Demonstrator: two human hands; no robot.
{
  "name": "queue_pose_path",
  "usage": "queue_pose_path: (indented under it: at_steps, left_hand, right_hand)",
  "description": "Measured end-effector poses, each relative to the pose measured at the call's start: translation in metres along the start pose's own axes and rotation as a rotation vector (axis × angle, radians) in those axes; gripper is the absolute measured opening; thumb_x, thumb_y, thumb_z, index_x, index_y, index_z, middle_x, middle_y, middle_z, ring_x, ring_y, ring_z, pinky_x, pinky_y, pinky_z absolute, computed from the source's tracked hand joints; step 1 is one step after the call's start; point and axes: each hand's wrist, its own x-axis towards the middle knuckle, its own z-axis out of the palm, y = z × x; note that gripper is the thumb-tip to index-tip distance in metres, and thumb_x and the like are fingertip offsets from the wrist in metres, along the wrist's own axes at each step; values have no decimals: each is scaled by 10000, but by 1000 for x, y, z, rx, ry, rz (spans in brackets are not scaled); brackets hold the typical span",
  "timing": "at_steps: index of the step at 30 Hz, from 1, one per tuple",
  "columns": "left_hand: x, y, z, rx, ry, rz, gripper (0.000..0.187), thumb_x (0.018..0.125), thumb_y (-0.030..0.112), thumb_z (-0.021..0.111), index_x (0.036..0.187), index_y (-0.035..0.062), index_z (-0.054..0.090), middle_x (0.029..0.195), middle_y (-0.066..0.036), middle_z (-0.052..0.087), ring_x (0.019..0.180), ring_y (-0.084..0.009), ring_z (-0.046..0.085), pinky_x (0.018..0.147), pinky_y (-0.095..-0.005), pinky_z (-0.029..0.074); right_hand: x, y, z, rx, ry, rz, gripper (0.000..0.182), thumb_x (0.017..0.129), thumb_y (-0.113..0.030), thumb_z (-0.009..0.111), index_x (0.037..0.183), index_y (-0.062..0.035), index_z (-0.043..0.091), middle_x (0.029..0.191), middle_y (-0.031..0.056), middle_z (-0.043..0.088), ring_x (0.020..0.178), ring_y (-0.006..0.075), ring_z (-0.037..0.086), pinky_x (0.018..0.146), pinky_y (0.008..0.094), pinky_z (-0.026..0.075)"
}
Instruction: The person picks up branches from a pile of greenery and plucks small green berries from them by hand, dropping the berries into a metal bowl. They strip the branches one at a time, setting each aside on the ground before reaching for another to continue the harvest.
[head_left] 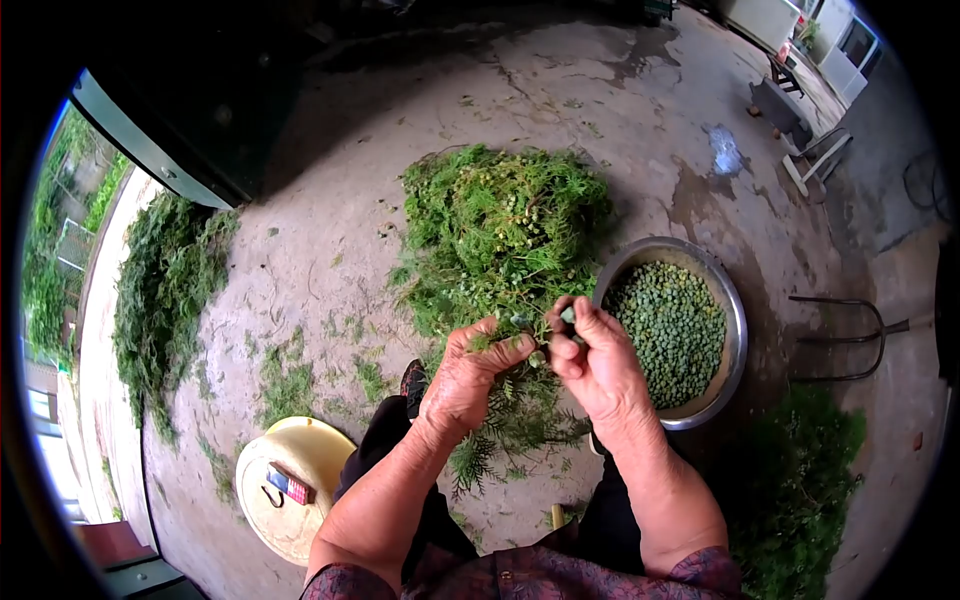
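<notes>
My left hand (468, 378) is closed, thumb against fingers, on a leafy evergreen sprig (520, 385) with flat, scale-like foliage. Close beside it, my right hand (602, 368) pinches a small green cone (568, 315) between thumb and fingers. Just beyond both hands lies a heap of cut evergreen branches (500, 220) dotted with pale cones. To the right of my right hand, a wide metal basin (737, 310) holds a thick layer of loose green cones (672, 330). My right wrist overlaps the basin's near left side.
An upturned cream tub (258, 515) at lower left carries a mobile phone (288, 484). Darker branches (165, 300) are piled along the left, and more greenery (790, 480) lies at lower right. A metal fork (850, 340) rests right of the basin. Leaf scraps litter the concrete.
</notes>
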Motion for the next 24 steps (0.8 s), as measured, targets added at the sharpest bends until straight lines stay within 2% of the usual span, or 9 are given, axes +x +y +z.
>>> queue_pose_path:
  at_steps: [3,6,8,10,12,14,17,20,24]
  left_hand:
    - [2,-2,-1,-23,23,68,142,790,85,665,920,45,626,860,0,634,781,-103,566,695,-258,460]
    - [3,0,2,-129,51,62,149,797,93,660,925,34,612,855,-2,627,781,-113,566,704,-273,466]
    - [4,0,1,-141,51,82,125,806,82,647,911,31,604,850,-6,627,776,-117,572,707,-283,472]
    - [3,0,0,-146,38,105,110,808,69,641,905,33,605,854,-10,629,773,-115,574,706,-281,473]
    - [5,-5,-3,-162,35,126,104,808,58,636,906,41,608,860,-9,631,772,-113,575,709,-276,470]
    - [6,-7,-5,-162,27,138,100,808,47,632,906,49,612,866,-8,633,774,-110,575,714,-269,466]
    - [5,-4,-7,-165,2,145,97,808,26,624,896,66,621,876,0,640,783,-107,575,726,-254,452]
    - [4,-2,-7,-174,69,132,102,803,8,620,889,63,622,870,9,637,785,-110,573,723,-258,451]
    - [4,1,-11,-271,76,100,163,811,110,620,956,43,582,923,-45,623,812,-155,578,736,-295,465]
  right_hand:
    - [5,-11,-1,-49,-95,-128,199,881,-208,562,942,-20,533,857,100,538,649,121,507,454,190,380]
    - [-3,-18,15,-215,-61,-99,195,862,-197,592,935,-28,528,884,103,551,657,122,526,457,188,388]
    - [-2,-13,5,-359,-126,-48,258,800,-197,673,941,-41,524,892,44,560,640,85,525,458,192,397]
    - [-7,-5,8,-687,-139,-138,301,751,-170,725,952,-39,543,856,9,557,648,55,508,473,189,400]
    - [-1,8,6,-1201,-160,-584,318,742,-175,735,962,-21,564,839,10,582,617,50,525,488,194,423]
    - [-6,10,10,-1071,-32,-291,262,789,-167,689,966,-16,569,799,15,580,626,53,527,483,192,420]
    - [-6,5,7,-570,-83,-10,198,840,-146,627,978,-16,572,761,26,575,633,64,532,474,192,414]
    - [-6,2,6,-275,-135,40,166,860,-113,590,991,-13,569,755,35,574,611,83,537,453,202,405]
    - [-4,-14,10,-187,-149,-61,152,842,-110,591,960,-38,527,833,56,574,676,127,552,491,229,427]
